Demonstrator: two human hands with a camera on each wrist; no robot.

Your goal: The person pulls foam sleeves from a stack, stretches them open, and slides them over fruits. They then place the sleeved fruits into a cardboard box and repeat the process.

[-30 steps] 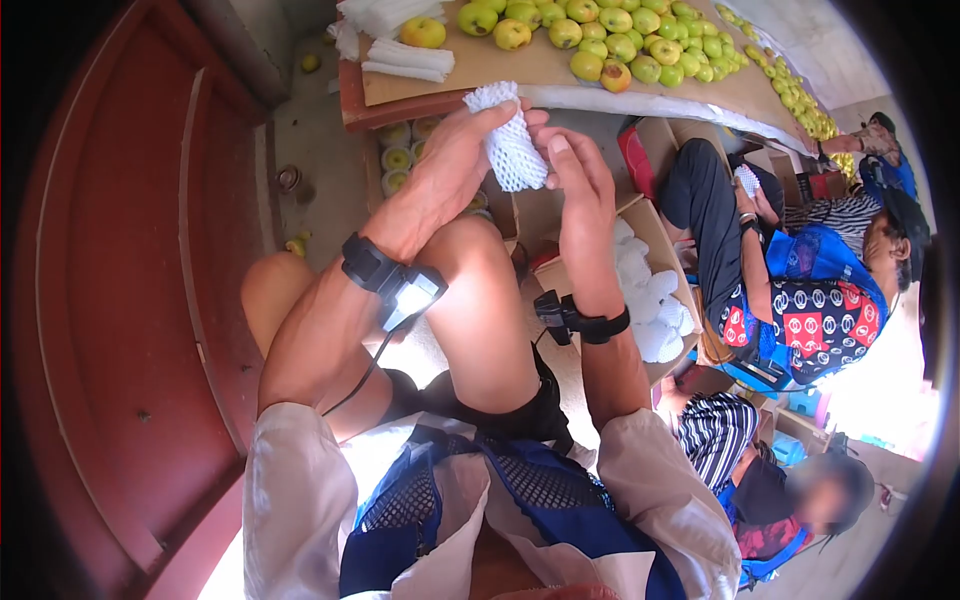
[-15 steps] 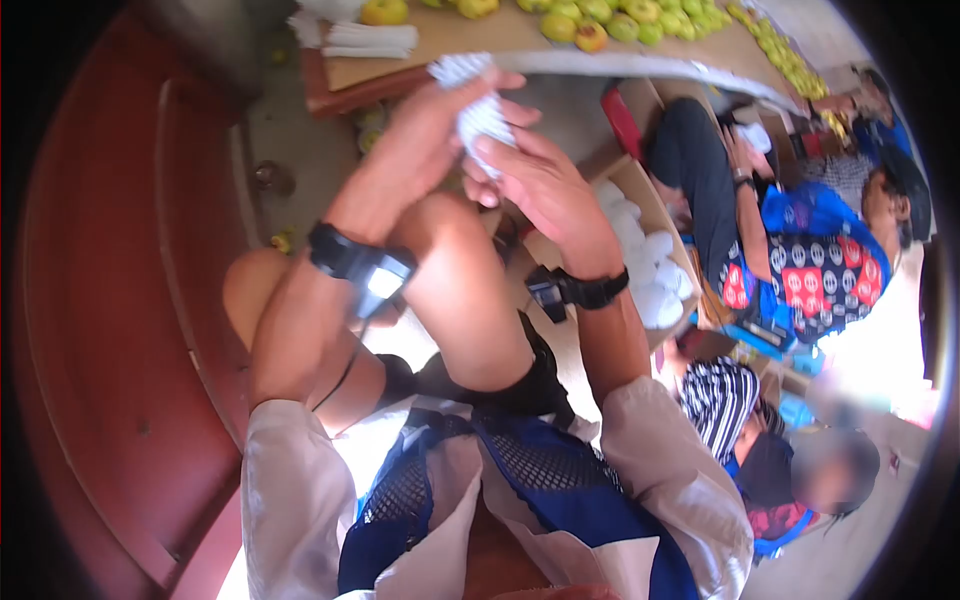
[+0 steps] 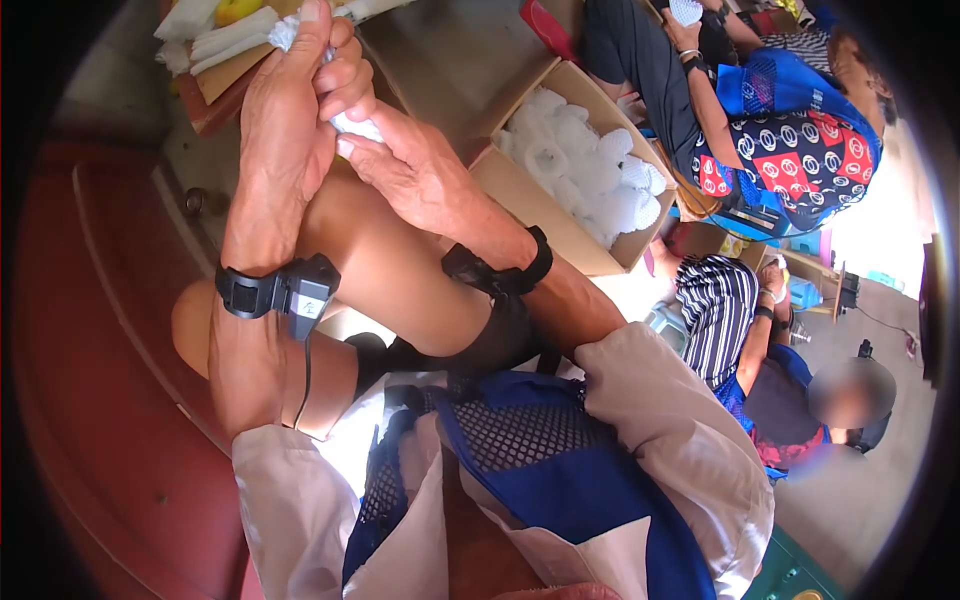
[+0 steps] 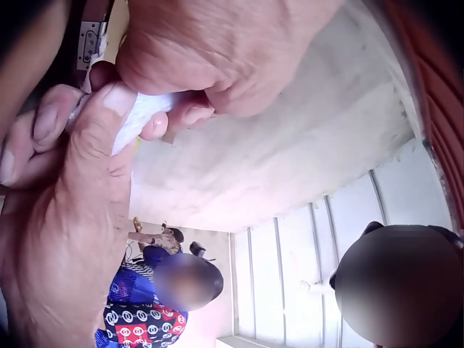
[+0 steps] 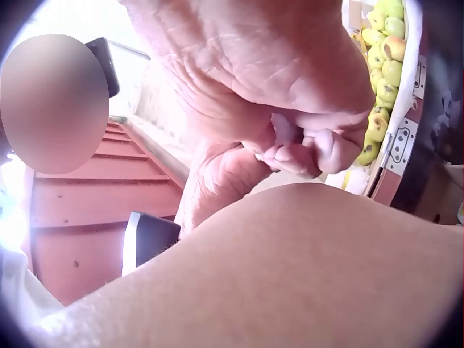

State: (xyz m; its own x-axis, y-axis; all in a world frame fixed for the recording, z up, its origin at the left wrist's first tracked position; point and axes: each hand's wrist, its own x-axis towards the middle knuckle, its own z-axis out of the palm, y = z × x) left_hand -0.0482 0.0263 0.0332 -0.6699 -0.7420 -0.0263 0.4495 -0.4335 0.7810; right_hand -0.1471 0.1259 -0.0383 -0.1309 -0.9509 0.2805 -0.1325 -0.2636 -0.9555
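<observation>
Both hands are together at the upper left of the head view, around a white foam net sleeve [image 3: 357,127]. My left hand [image 3: 285,125] grips its upper end, with the thumb extended along it. The right hand [image 3: 405,165] pinches the lower end between thumb and curled fingers. In the left wrist view, a strip of the foam net [image 4: 141,119] shows between the fingers of both hands. Most of the sleeve is hidden by the fingers, and I cannot tell whether anything is inside it. The right wrist view shows mainly the hands' undersides and a bare knee.
A cardboard box [image 3: 540,225] full of white foam nets [image 3: 580,165] stands to the right. On the table at upper left lie flat foam sleeves [image 3: 235,40] and an apple [image 3: 236,10]. More apples [image 5: 391,72] line the table. Two people sit at right; a red door [image 3: 110,380] is left.
The head view has turned, so hands and table appear farther up and left. The right hand, loose beside the sleeve a second ago, now pinches its lower end. The fingers now cover most of the sleeve.
</observation>
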